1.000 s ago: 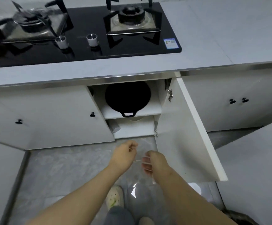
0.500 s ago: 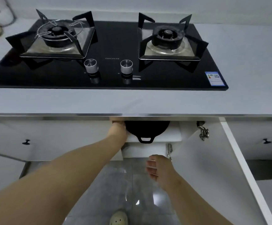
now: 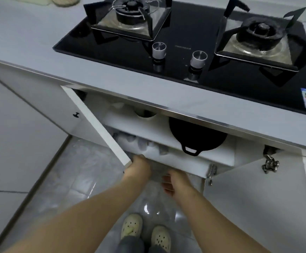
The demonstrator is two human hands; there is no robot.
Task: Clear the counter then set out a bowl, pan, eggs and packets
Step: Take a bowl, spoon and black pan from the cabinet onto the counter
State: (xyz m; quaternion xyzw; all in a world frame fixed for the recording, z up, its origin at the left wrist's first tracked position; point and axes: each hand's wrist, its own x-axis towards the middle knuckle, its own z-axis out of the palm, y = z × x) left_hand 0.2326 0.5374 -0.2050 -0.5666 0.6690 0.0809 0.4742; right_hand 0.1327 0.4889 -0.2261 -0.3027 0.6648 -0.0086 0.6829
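Note:
A black pan (image 3: pixel 197 136) with a loop handle lies on the upper shelf of the open cabinet under the stove. A white bowl (image 3: pixel 145 114) stands to its left on the same shelf, half hidden by the counter's edge. My left hand (image 3: pixel 138 166) is at the bottom corner of the left cabinet door (image 3: pixel 101 128), with its fingers wrapped behind the door's edge. My right hand (image 3: pixel 174 183) hovers just below the front of the lower shelf, fingers apart and loosely curled. No eggs or packets can be made out.
Pale, blurred bundles (image 3: pixel 139 143) fill the lower shelf. The right cabinet door (image 3: pixel 258 198) swings out towards me. A black two-burner gas stove (image 3: pixel 185 42) sits in the grey counter (image 3: pixel 112 77). My feet in pale clogs (image 3: pixel 132 225) stand on the glossy floor.
The left cabinet door has swung open, showing the bowl and the lower shelf. My left hand dropped from the shelf's top to the door's bottom corner. My view shifted left and closer.

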